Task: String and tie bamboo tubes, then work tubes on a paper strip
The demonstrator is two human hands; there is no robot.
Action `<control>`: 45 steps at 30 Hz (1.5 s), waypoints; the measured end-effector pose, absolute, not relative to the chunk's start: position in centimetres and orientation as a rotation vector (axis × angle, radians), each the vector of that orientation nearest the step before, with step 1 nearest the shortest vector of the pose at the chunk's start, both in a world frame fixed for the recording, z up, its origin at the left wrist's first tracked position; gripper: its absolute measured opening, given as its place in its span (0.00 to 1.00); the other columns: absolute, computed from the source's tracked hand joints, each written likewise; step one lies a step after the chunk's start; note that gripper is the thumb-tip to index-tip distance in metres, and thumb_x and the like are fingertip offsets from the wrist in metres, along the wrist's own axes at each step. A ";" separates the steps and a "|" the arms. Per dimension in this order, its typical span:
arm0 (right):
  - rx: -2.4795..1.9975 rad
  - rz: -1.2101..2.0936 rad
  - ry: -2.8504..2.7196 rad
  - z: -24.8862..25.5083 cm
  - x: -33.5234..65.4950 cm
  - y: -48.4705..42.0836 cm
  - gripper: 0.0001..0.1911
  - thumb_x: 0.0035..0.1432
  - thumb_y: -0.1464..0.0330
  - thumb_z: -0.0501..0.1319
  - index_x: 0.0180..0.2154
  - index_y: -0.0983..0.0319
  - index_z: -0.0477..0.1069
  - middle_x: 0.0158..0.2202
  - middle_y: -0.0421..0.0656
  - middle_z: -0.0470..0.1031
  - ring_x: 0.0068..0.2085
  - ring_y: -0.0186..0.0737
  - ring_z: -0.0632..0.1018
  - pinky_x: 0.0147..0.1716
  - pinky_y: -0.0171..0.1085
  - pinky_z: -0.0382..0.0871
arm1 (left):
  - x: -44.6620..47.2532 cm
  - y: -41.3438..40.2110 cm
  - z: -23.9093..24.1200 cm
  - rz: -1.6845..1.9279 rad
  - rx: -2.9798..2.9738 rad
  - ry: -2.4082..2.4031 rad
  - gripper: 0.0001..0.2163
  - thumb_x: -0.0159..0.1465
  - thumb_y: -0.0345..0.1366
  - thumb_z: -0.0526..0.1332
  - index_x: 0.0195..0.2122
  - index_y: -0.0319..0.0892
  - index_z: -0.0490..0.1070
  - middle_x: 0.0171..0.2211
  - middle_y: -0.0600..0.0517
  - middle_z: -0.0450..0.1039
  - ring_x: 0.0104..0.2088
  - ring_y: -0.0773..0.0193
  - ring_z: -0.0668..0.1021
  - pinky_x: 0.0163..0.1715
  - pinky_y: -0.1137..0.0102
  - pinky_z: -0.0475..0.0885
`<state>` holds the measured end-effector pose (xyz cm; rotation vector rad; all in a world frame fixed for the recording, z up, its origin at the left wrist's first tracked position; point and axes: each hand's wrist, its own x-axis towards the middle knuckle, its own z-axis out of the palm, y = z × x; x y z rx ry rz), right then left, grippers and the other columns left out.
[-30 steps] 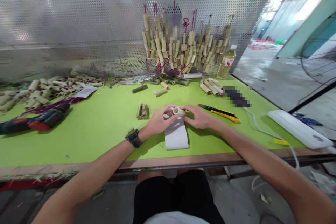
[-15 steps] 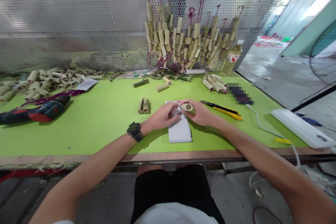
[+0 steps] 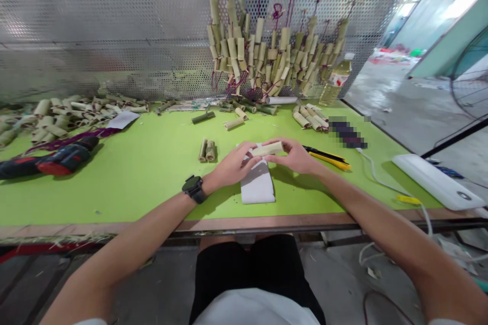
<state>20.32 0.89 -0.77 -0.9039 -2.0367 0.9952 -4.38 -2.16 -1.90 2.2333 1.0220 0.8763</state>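
Note:
A pale bamboo tube [image 3: 268, 149] lies sideways between my two hands, just above the table. My left hand [image 3: 238, 164] has its fingers closed around the tube's left end. At the other end my right hand [image 3: 293, 156] grips it between thumb and fingers. Beneath them a folded white paper or cloth [image 3: 257, 188] rests on the green table [image 3: 152, 172], with small dark specks beside it. Two short bamboo pieces [image 3: 207, 150] stand to the left of my left hand. Right of my right hand is a yellow and black utility knife [image 3: 330, 158], partly hidden by that hand.
A cordless drill [image 3: 68, 157] and a heap of bamboo tubes [image 3: 61, 117] lie on the left. Strung bamboo pieces [image 3: 263, 56] hang on the perforated metal wall. An oil bottle [image 3: 335, 81], a pixelated dark object [image 3: 346, 133] with a cable and a white lamp base [image 3: 436, 181] stand right.
The bamboo tube has turned from its open end facing me to lying sideways. My left hand has closed on its left end. The view has shifted slightly.

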 end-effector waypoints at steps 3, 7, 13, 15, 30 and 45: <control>-0.927 0.972 -2.006 -0.7 20.8 1.3 0.28 0.57 0.48 0.73 0.52 0.59 0.82 0.47 0.48 0.85 0.43 0.48 0.83 0.44 0.46 0.80 | -4.2 -2.3 -1.8 0.915 2.145 1.106 0.22 0.77 0.53 0.54 0.60 0.40 0.66 0.49 0.41 0.76 0.45 0.52 0.80 0.40 0.61 0.79; -0.993 0.899 -2.085 -0.5 20.9 1.3 0.25 0.64 0.49 0.67 0.52 0.59 0.83 0.48 0.49 0.85 0.44 0.49 0.84 0.42 0.47 0.80 | -4.2 -2.2 -2.0 0.961 2.111 1.124 0.22 0.76 0.53 0.55 0.60 0.41 0.64 0.49 0.42 0.76 0.44 0.52 0.80 0.41 0.60 0.79; -0.994 0.731 -2.193 -0.6 20.7 1.4 0.24 0.64 0.51 0.67 0.54 0.59 0.82 0.52 0.50 0.84 0.50 0.54 0.83 0.50 0.54 0.79 | -4.3 -2.2 -2.0 0.959 2.087 1.094 0.20 0.76 0.51 0.56 0.60 0.42 0.65 0.48 0.43 0.76 0.43 0.54 0.81 0.40 0.61 0.80; -0.982 0.690 -2.192 -1.0 20.8 1.6 0.22 0.63 0.54 0.69 0.54 0.57 0.82 0.52 0.50 0.84 0.51 0.54 0.82 0.53 0.56 0.77 | -4.4 -2.2 -2.0 0.961 2.117 1.077 0.19 0.76 0.50 0.57 0.60 0.44 0.66 0.50 0.43 0.76 0.44 0.54 0.81 0.42 0.61 0.81; -0.917 0.665 -2.252 -1.1 20.3 1.1 0.19 0.65 0.61 0.67 0.55 0.57 0.81 0.55 0.48 0.84 0.53 0.53 0.83 0.59 0.54 0.74 | -4.5 -2.2 -1.9 0.955 2.236 0.956 0.17 0.75 0.45 0.62 0.61 0.47 0.72 0.51 0.45 0.72 0.45 0.57 0.81 0.42 0.62 0.85; -0.879 0.714 -2.257 -1.1 19.7 0.4 0.17 0.67 0.60 0.64 0.54 0.57 0.80 0.51 0.49 0.85 0.50 0.52 0.84 0.55 0.54 0.77 | -4.6 -2.0 -2.0 1.014 2.295 0.951 0.18 0.75 0.47 0.63 0.60 0.44 0.73 0.52 0.44 0.77 0.45 0.58 0.82 0.41 0.66 0.85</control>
